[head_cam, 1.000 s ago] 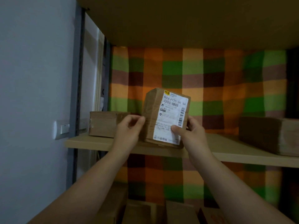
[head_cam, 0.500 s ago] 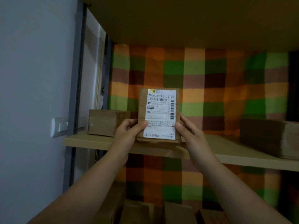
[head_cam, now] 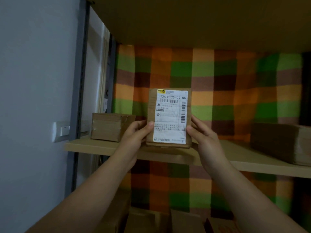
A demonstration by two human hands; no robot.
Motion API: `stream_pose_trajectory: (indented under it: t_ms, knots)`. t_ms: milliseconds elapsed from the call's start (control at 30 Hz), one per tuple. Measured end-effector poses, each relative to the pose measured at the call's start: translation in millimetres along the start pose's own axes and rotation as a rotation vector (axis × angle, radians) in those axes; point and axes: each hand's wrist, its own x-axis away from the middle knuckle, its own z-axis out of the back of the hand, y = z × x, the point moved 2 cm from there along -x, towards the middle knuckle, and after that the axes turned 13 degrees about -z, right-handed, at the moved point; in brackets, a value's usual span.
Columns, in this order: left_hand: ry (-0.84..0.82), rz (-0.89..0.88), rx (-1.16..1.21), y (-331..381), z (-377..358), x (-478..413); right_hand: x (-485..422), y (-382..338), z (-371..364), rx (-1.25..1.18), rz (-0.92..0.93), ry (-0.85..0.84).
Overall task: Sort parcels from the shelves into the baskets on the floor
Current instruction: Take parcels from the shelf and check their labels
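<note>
I hold a small brown cardboard parcel upright over the front of the wooden shelf, its white shipping label facing me. My left hand grips its left edge with the thumb on the label. On the opposite edge my right hand grips it, thumb also on the label. The parcel's bottom edge sits at about shelf level; whether it touches the board I cannot tell. No baskets are in view.
A brown box stands on the shelf's left end, and a larger one on the right. Several boxes lie on the level below. A checked cloth hangs behind. A grey wall with a switch is at left.
The parcel was turned from an angled pose to face me squarely, label upright, and my hands shifted to grip its two side edges. It has barely moved since half a second ago.
</note>
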Motion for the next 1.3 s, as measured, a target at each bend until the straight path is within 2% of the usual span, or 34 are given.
stream_pose_trajectory:
  t_ms: [233,667,967,1100,1300]
  knots:
    - [-0.010,-0.051,0.166,0,4,-6,-4,-1,1,-0.027,0.071,-0.025]
    - [-0.027,-0.004,0.057,5,13,-5,-7,3,-5,-0.028,0.060,-0.005]
    - [0.043,-0.072,0.006,18,35,39,13,20,-23,-0.116,0.024,-0.106]
    - [0.179,-0.039,-0.083,21,54,97,38,50,-43,-0.193,-0.089,-0.245]
    - [0.480,0.127,-0.315,9,104,231,128,128,-90,-0.168,-0.336,-0.514]
